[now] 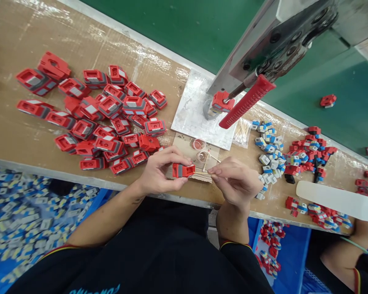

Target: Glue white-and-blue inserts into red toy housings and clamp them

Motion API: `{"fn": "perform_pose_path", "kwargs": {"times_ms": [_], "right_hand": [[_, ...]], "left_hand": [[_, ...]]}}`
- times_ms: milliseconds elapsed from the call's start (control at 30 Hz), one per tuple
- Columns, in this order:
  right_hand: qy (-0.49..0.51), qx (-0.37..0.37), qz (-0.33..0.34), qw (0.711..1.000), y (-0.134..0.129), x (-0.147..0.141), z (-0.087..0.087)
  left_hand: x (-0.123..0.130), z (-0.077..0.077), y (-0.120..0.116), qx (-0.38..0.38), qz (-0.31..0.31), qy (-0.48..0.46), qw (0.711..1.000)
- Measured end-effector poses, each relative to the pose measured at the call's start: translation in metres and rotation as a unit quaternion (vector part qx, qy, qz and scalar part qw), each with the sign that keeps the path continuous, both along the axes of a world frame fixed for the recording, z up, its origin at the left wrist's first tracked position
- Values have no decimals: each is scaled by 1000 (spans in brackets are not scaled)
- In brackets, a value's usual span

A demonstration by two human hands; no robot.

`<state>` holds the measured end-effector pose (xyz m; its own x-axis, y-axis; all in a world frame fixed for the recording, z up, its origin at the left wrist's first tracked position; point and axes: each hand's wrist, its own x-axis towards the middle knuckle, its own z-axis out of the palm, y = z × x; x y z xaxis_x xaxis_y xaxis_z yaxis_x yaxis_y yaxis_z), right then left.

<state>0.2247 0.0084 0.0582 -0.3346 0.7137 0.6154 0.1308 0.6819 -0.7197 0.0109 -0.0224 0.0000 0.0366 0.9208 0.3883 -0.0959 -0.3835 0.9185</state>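
Note:
My left hand (156, 173) grips a small red and grey plastic toy piece (179, 170) between thumb and fingers. Pinched in my right hand (237, 181) is a thin cotton swab (200, 174), its far end at the right side of the toy piece; whether the tip touches it I cannot tell. Just beyond both hands, two small round clear cups (199, 143) sit on a cardboard piece (180, 141). Other swabs (214, 157) lean or lie near the cups. To my left is a large heap of similar red and grey pieces (110, 106).
A hand press with a red lever (248, 102) stands on a metal plate (184, 110), a red part beneath its rod. Bagged swabs (242, 131), blue-white parts (268, 157) and a white bottle (334, 199) lie rightward. Blue bins (294, 249) flank me; another person's arm (343, 257) is at right.

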Motion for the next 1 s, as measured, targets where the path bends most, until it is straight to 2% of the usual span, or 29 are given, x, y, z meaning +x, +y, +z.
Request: {"fn": "perform_pose_path", "kwargs": {"times_ms": [267, 733, 1000], "right_hand": [[-17, 41, -26, 999, 1, -4, 2], [13, 31, 63, 997, -1, -10, 8], [-30, 38, 15, 999, 2, 0, 9]], "left_hand": [[1, -1, 0, 12, -6, -2, 1000], [4, -2, 1, 40, -7, -23, 999], [2, -1, 1, 33, -4, -29, 999]]}}
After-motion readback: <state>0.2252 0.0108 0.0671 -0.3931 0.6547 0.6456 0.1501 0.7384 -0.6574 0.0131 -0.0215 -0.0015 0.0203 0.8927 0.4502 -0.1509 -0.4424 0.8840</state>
